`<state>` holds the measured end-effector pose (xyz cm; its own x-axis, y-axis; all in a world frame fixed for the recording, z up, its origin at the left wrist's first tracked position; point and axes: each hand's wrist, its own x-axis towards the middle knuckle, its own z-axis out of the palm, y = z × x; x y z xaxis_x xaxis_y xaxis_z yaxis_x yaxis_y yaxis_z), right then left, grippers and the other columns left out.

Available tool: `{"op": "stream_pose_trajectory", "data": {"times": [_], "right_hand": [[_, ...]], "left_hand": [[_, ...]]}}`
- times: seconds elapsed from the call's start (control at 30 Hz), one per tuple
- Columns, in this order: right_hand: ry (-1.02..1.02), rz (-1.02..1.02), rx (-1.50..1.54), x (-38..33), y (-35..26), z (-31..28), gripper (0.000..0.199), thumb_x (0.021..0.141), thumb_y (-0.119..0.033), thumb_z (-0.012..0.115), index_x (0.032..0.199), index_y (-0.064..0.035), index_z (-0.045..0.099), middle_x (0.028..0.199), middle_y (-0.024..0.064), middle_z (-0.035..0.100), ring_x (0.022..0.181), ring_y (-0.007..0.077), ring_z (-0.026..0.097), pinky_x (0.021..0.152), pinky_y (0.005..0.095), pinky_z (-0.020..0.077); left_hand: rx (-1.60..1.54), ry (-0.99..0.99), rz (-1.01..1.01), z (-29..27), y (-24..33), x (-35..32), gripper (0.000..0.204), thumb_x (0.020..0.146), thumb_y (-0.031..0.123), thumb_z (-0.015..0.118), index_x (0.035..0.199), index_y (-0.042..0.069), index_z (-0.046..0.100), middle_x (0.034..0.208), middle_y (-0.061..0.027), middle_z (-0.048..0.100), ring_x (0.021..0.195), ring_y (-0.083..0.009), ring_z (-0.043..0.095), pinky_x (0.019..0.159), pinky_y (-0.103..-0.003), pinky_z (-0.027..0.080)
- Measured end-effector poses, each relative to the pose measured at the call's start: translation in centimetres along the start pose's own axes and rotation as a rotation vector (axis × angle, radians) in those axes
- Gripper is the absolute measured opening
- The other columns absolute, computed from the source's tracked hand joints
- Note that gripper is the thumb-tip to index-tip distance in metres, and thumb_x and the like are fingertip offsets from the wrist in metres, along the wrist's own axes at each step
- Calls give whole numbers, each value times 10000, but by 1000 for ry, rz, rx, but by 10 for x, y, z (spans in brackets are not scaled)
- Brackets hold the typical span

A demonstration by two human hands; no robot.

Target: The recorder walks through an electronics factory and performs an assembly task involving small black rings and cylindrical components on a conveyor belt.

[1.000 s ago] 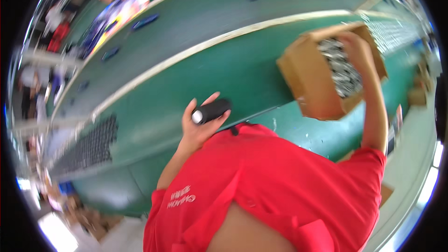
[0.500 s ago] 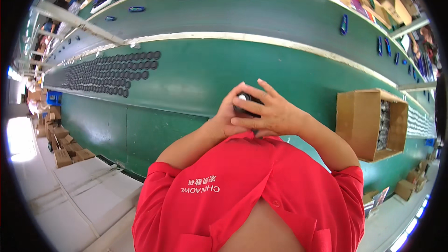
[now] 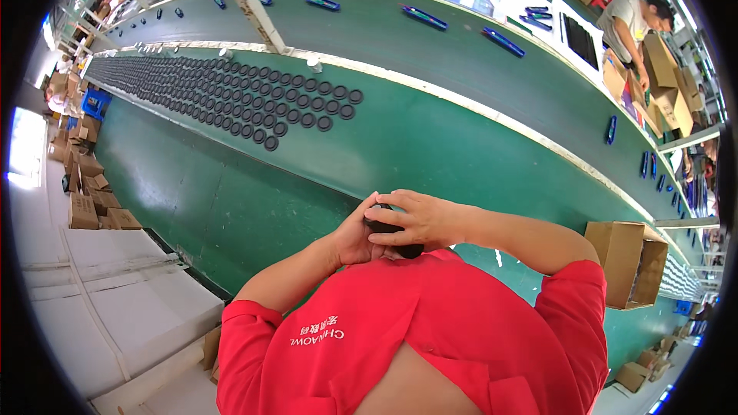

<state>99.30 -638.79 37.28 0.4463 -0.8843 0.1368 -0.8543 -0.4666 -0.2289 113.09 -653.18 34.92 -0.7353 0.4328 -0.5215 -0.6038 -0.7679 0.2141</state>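
- Half a second ago we already had both hands together over the small black part; now they sit in much the same clasp, pressed just above the collar of our red shirt (image 3: 430, 330).
- Our left hand (image 3: 355, 237) cups the black cylindrical part (image 3: 388, 229) from the left, fingers curled around it.
- Our right hand (image 3: 415, 217) lies over the top of the part, fingers spread and bent across it; both hands are closed on it, and only a dark sliver of it shows between them.
- A second ago the right hand was up on the cardboard box (image 3: 626, 261); now that box stands alone on the green bench (image 3: 254, 207), well to the right of the part.
- So we judge the part is being worked or fitted by both hands, not picked or set down.
- Beyond the part, toward upper left, rows of black rings (image 3: 254, 100) lie on the bench; our view has swung to bring more of them in.
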Motion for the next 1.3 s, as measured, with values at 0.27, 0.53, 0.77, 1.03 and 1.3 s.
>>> {"op": "stream_pose_trajectory", "data": {"times": [0.27, 0.53, 0.77, 1.03, 1.3], "right_hand": [[177, 220, 448, 70, 33, -18, 898, 433, -209, 832, 1249, -170, 460, 1354, 228, 286, 1219, 421, 325, 982, 473, 366], [551, 562, 455, 110, 50, 57, 978, 486, -360, 843, 1320, -132, 385, 1357, 228, 279, 1214, 433, 336, 985, 501, 333], [545, 478, 660, 110, 98, 60, 838, 691, -427, 755, 1355, -92, 368, 1332, 173, 417, 1195, 335, 433, 1025, 460, 281], [463, 768, 948, 124, 133, 72, 410, 792, -199, 700, 1162, -61, 585, 1146, 106, 576, 1045, 210, 575, 1010, 428, 341], [817, 1016, 1066, 167, 134, 76, 235, 743, -83, 740, 958, -16, 674, 882, 48, 581, 763, 133, 567, 665, 250, 468]], "left_hand": [[359, -69, 7, -46, 69, -49, 918, 815, 786, 101, 1350, 89, 366, 1231, -117, 546, 739, -338, 668, 744, -447, 532], [-42, 246, 559, -75, 67, -12, 623, 929, 607, 281, 1243, 97, 458, 1141, -119, 562, 939, -277, 621, 776, -411, 546], [-236, 308, 187, -97, 108, -14, 573, 865, 623, 457, 1115, 116, 552, 860, -91, 630, 660, -210, 623, 571, -351, 540], [108, 319, 226, -119, 137, -24, 442, 894, 401, 550, 1189, 73, 521, 973, -59, 615, 686, -150, 612, 621, -294, 518], [439, 119, 134, -147, 201, -36, 599, 913, 459, 521, 1364, 88, 384, 1141, -22, 534, 939, -107, 539, 759, -258, 465]]}}
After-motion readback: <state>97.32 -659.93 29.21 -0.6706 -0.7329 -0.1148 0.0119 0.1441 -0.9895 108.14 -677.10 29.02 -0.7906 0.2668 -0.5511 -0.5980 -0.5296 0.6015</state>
